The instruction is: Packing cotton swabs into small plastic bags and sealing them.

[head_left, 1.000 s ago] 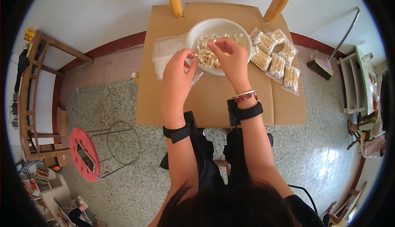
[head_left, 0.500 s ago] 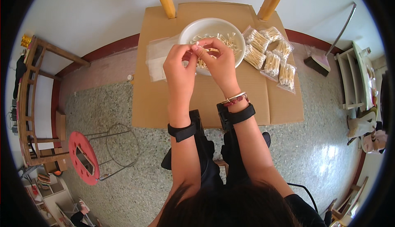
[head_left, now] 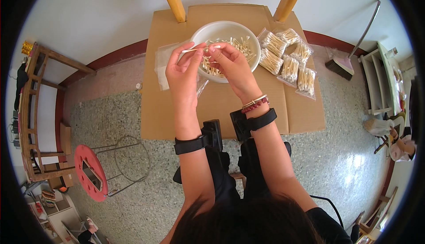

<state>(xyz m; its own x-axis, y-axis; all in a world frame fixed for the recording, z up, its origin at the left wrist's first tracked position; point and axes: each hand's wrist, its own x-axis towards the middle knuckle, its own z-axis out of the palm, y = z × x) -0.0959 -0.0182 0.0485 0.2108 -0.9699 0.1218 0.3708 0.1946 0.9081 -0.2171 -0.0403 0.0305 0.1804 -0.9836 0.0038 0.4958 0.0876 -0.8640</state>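
Above a white bowl (head_left: 198, 33) of loose cotton swabs (head_left: 241, 44), my two hands are close together. My left hand (head_left: 182, 67) pinches a cotton swab (head_left: 191, 50) lying nearly level, its white tip sticking out to the left. At the other side, my right hand (head_left: 232, 64) has thumb and fingers closed round a swab end with a white tip; I cannot tell whether it is the same swab. Clear flat plastic bags (head_left: 162, 69) lie left of the bowl, partly under my left hand. Several bags packed with swabs (head_left: 290, 69) lie to the right.
A cardboard sheet (head_left: 248, 113) covers the seat of a wooden chair (head_left: 283, 5). At left stands a red stool (head_left: 84, 164) with a phone on it. A broom (head_left: 341, 68) leans at the right wall, near shelves (head_left: 375, 80). Another person's arm (head_left: 403, 144) shows at far right.
My hands have moved slightly apart, the left one shifting left and turning its palm up. The swab between them now shows. At far right, the other person's arm has come further into view.
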